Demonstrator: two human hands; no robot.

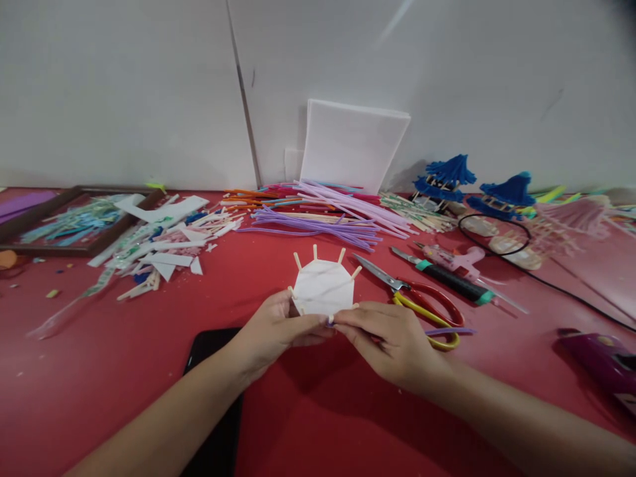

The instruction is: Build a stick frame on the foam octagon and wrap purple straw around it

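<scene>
Between my hands is a white many-sided card piece point(322, 287) with several short pale sticks poking out around its rim. My left hand point(281, 324) grips its left and near edge, thumb on top near a stick. At the near edge my right hand point(392, 341) pinches a purple pipe cleaner point(454, 330), whose free end sticks out to the right behind the hand. A bit of purple shows at the stick where both thumbs meet. My fingers partly hide the card's near side. Just beyond my right hand lie scissors point(417, 295) with red and yellow handles.
Behind lie purple pipe cleaners point(318, 226) and a white paper stack point(355, 142). To the right are a utility knife point(447, 277), pink glue gun point(460, 260), its black cable and blue roofed models point(444, 179). Paper scraps point(169, 255), a framed tray point(82, 248) and a phone point(213, 397) sit left.
</scene>
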